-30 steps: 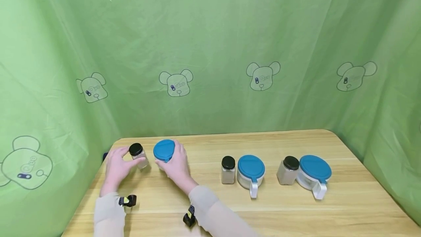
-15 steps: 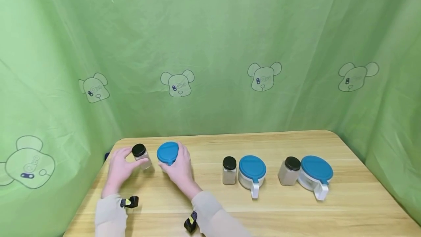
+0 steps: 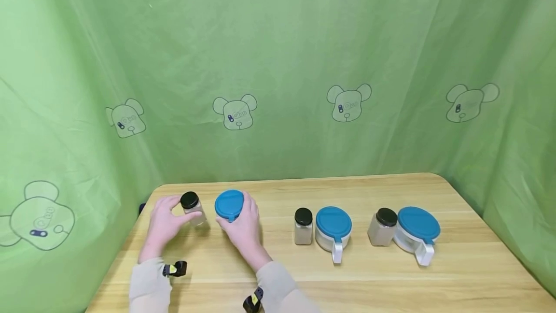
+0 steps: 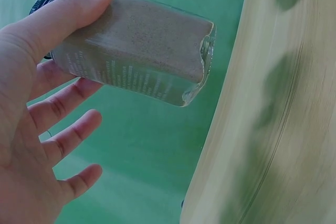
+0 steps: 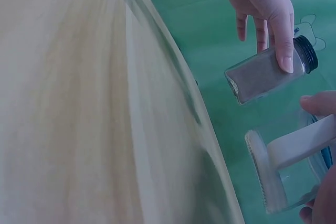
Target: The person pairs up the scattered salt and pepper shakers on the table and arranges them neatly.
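Observation:
My left hand [image 3: 162,221] holds a square glass jar [image 3: 197,214] with a black lid between thumb and fingers. In the left wrist view this jar [image 4: 142,40] is tilted, off the table, and full of grey-brown powder. To its right, my right hand [image 3: 245,226] grips a round clear seasoning pot [image 3: 229,203] by its side, its blue lid facing up. The right wrist view shows that pot's white handle [image 5: 302,142] and white base, also raised off the table. A gap separates the two held containers.
On the wooden table [image 3: 391,284], a black-lidded jar [image 3: 303,228] stands beside a blue-lidded pot [image 3: 333,223]. Farther right is a second such pair, jar [image 3: 382,228] and pot [image 3: 418,223]. Green curtain [image 3: 286,149] hangs behind and at both sides.
Both hands have moved slightly right and a little nearer, carrying the black-lidded jar and the blue-lidded pot. The two pairs on the right stay put.

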Tool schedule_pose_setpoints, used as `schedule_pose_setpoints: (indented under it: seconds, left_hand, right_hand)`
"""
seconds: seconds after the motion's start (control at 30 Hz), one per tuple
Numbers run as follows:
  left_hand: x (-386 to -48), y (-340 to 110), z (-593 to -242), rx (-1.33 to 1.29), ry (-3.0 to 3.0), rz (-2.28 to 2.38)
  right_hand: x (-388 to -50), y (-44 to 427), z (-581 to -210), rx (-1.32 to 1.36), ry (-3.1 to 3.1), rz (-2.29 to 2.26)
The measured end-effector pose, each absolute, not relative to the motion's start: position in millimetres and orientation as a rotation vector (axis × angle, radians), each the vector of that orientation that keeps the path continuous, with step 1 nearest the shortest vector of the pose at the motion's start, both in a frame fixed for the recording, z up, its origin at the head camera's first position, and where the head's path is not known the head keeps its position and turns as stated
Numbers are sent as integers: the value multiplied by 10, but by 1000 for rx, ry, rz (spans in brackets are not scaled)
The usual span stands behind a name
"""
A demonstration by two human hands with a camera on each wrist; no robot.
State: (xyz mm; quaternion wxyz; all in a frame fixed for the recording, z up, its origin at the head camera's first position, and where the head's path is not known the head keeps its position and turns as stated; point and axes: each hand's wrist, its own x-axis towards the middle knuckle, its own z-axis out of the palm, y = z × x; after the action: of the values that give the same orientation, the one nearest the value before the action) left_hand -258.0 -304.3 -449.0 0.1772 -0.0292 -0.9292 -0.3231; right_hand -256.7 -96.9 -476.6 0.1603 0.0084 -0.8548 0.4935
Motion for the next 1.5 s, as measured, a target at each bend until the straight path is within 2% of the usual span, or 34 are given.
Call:
schedule_pose_setpoints:
  seconds: [1.0,1.5]
  left_hand:
    - [-2613,-2884,-4545,-201,-2699,-1101]
    - [-2617,-2880,-4571,-216,-2735,-1092]
  right_hand:
    - [-2312,-813,-4948,1,-2389,1361]
    - [-2245,-762,-4913,-50,-2421,1361]
